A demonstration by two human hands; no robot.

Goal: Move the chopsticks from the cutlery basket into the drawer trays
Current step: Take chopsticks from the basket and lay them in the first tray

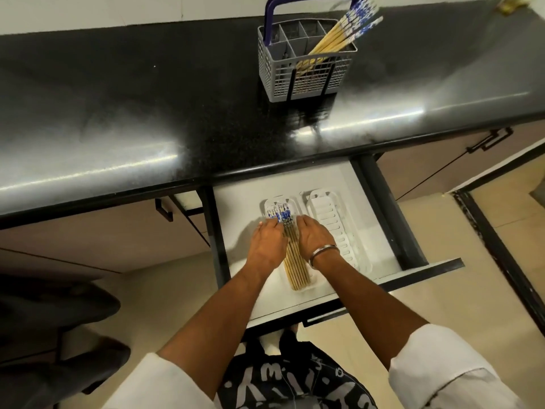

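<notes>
My 2 hands, left hand (267,246) and right hand (315,240), flat and seemingly pressing either side of chopsticks (295,261) in the left drawer tray (314,280), right tray (333,219) bare, more chopsticks (342,33) leaning in the cutlery basket (306,72) on the bench (147,113)

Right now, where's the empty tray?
In the head view, the empty tray lies in the open drawer, right of the chopstick-filled tray, beside the right hand.

Black glossy countertop (147,113); beige floor tiles (442,290); cabinet handle (491,141).
</notes>
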